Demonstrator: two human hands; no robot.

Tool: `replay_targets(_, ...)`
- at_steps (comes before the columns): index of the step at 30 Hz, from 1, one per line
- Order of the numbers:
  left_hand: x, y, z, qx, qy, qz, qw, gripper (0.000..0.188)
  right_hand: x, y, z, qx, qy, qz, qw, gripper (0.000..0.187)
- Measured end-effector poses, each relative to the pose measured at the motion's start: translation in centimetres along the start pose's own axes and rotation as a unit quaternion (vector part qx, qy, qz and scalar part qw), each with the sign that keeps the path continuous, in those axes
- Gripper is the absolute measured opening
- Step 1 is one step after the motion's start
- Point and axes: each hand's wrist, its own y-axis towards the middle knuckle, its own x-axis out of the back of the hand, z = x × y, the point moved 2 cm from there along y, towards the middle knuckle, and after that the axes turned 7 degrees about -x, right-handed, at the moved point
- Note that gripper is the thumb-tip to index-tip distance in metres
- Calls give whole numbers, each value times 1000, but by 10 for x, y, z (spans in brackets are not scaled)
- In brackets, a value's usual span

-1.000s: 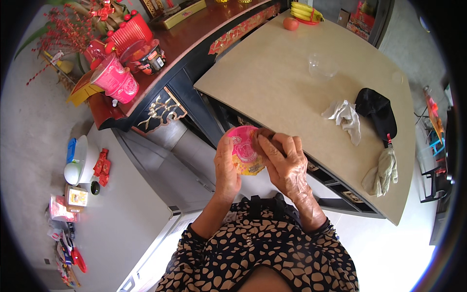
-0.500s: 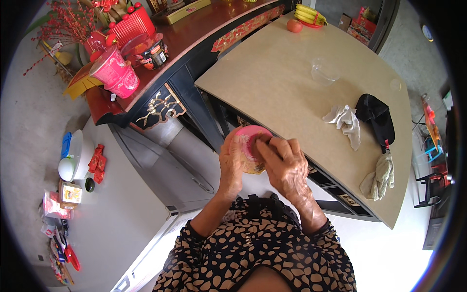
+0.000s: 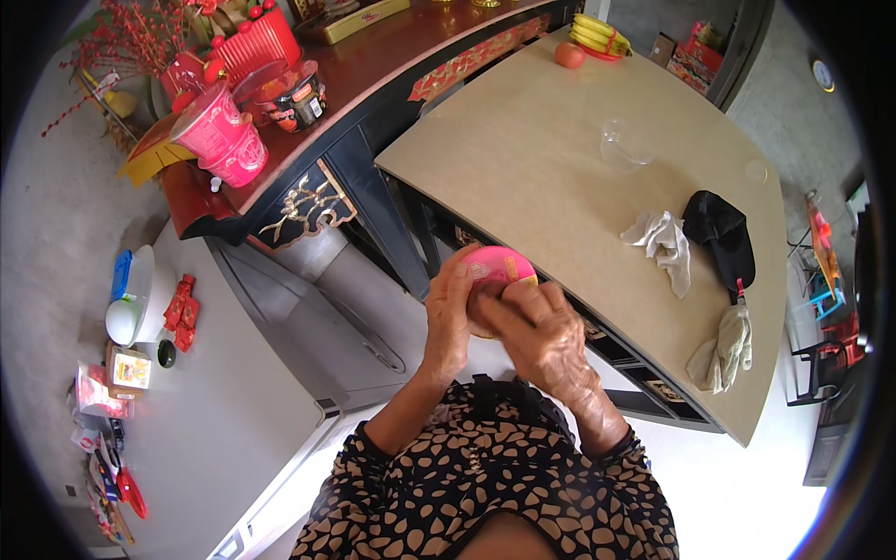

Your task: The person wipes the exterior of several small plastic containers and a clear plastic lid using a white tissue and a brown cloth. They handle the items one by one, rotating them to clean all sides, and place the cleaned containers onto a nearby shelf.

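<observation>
We hold a pink round lidded container [image 3: 495,271] in both hands, just off the near edge of the beige table [image 3: 551,159]; our left hand [image 3: 450,313] wraps its side, fingers closed on it, while our right hand [image 3: 537,331] lies over its front, fingers pressed against it; it looks light and stiff, probably smooth plastic or card, best gripped around the rim; farther onto the table lie a white cloth [image 3: 665,245] and a black cap [image 3: 721,233].

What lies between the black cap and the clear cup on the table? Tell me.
In the head view, only bare tan tabletop lies between the black cap and the clear cup; the white cloth sits off to the side.
</observation>
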Motion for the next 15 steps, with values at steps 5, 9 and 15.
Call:
replay_targets(5,-1,-1,10,-9,-31,61,998,51,-3,14,-18,-116,-5,-97,988,46)
replay_targets(9,-2,-1,6,-8,1,165,986,88,0,13,-28,-127,18,-100,987,49)
replay_targets(15,1,2,28,-134,137,168,967,101,8,19,-28,-75,89,-9,993,46)
